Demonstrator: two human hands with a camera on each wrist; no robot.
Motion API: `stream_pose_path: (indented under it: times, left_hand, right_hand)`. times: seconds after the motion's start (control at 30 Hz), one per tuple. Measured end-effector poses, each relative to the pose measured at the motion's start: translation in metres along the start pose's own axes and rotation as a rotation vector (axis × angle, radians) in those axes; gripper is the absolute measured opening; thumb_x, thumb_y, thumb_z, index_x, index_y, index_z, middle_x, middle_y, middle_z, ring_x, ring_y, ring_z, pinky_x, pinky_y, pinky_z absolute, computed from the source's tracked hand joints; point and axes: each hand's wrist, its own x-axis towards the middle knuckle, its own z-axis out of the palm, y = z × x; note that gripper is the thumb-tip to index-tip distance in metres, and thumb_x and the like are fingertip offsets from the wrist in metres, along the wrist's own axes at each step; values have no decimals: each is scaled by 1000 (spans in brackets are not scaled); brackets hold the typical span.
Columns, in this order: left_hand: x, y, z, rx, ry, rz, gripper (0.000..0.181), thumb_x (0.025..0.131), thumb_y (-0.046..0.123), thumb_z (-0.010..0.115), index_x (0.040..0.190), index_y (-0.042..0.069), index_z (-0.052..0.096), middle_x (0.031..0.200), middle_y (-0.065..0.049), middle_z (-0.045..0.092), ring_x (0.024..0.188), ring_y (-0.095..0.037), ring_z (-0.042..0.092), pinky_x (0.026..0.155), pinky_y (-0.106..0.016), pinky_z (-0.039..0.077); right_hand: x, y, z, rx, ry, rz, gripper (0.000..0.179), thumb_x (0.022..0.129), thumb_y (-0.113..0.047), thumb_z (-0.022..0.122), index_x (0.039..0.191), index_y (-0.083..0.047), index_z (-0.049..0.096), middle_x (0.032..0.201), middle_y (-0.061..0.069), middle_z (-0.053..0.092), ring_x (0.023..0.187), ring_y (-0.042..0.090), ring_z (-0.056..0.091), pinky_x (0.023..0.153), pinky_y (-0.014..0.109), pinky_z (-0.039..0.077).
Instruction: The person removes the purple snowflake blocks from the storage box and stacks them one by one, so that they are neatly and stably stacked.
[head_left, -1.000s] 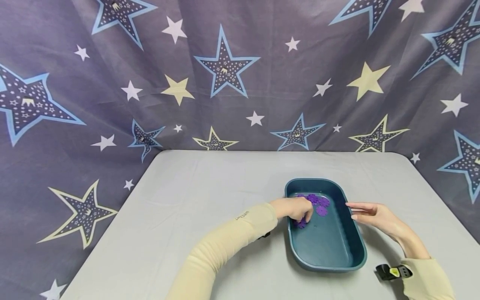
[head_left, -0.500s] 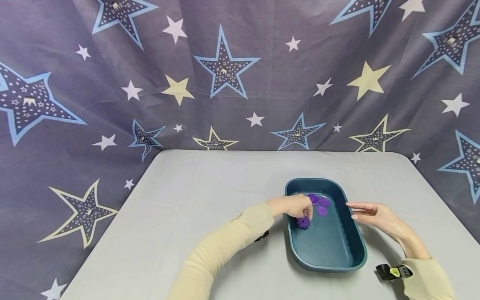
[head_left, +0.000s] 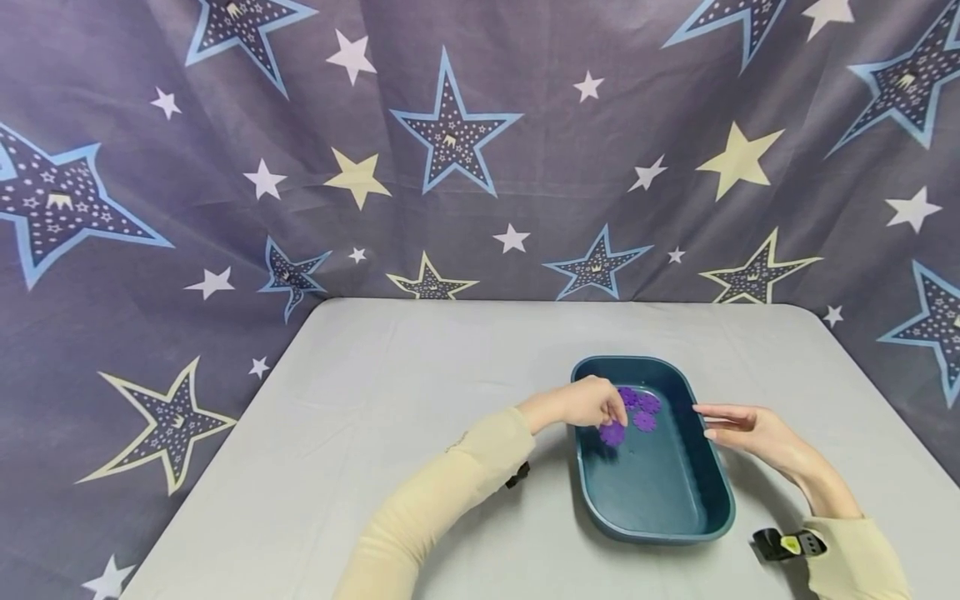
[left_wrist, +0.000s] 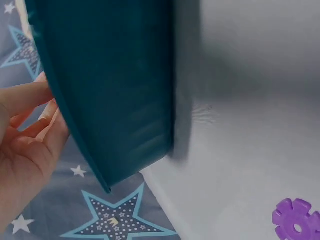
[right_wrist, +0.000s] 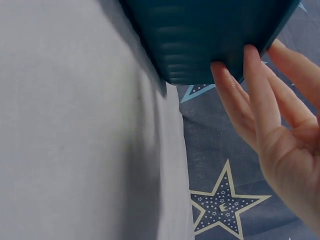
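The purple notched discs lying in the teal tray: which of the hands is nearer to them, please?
Left. The left hand is over the tray, close beside the purple notched discs, pinching another disc; the right hand is outside, at the far wall.

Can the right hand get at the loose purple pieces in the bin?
Probably yes: the bin is open on top and the purple pieces show plainly. The right hand, outside it, would need to come over the side, minding the left hand.

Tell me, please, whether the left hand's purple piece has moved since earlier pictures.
Yes: upward and slightly right in the head view, judging the purple piece by the tray.
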Motion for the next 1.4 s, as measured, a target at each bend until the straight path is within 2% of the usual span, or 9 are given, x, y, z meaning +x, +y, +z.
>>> stream_pose_path:
  times: [0.3, 0.73, 0.87, 1.07, 1.2, 1.4]
  left_hand:
    - [-11, 1, -9, -78, 62, 37, 19, 82, -3, 57, 95, 6, 69, 88, -2, 66, 62, 0, 57, 56, -8, 45]
    - [-31, 0, -17, -265, 132, 26, 18, 81, -4, 57, 94, 1, 68, 85, -6, 59, 66, -1, 57, 60, -15, 50]
    - [-36, -3, -18, -321, 148, 3, 17, 81, -3, 58, 94, 1, 68, 85, -7, 60, 64, -2, 58, 59, -13, 48]
    - [-44, -12, -19, -482, 187, -66, 16, 81, -5, 57, 94, -3, 67, 81, -8, 63, 61, -6, 59, 62, -23, 52]
    - [-51, -18, -21, -586, 204, -87, 18, 80, -8, 55, 95, -6, 66, 81, -13, 64, 63, -10, 60, 64, -25, 52]
    - [-61, -26, -21, -625, 217, -110, 20, 80, -10, 54, 96, -8, 64, 85, -19, 64, 69, -22, 64, 63, -23, 52]
  right_hand:
    - [0, 0, -1, -12, -1, -3, 45, 84, -15, 60, 121, 8, 48, 106, -14, 60, 89, 1, 59, 74, 13, 45]
    - [-2, 0, -1, 1, -2, -31, 45, 84, -13, 59, 121, 9, 47, 105, -16, 60, 89, 1, 59, 73, 14, 45]
    - [-2, 1, 0, 6, -2, -29, 45, 84, -13, 59, 121, 9, 47, 105, -17, 60, 89, 0, 59, 74, 13, 45]
    - [-2, 1, 0, 3, -5, -19, 45, 84, -14, 60, 121, 8, 47, 106, -16, 60, 90, 0, 59, 74, 13, 45]
    - [-1, 1, 0, 5, -3, -16, 45, 84, -14, 60, 121, 8, 47, 105, -18, 59, 89, 0, 59, 74, 13, 45]
    - [-1, 0, 0, -5, -4, -9, 45, 84, -15, 60, 122, 7, 48, 106, -15, 60, 89, 0, 59, 74, 13, 45]
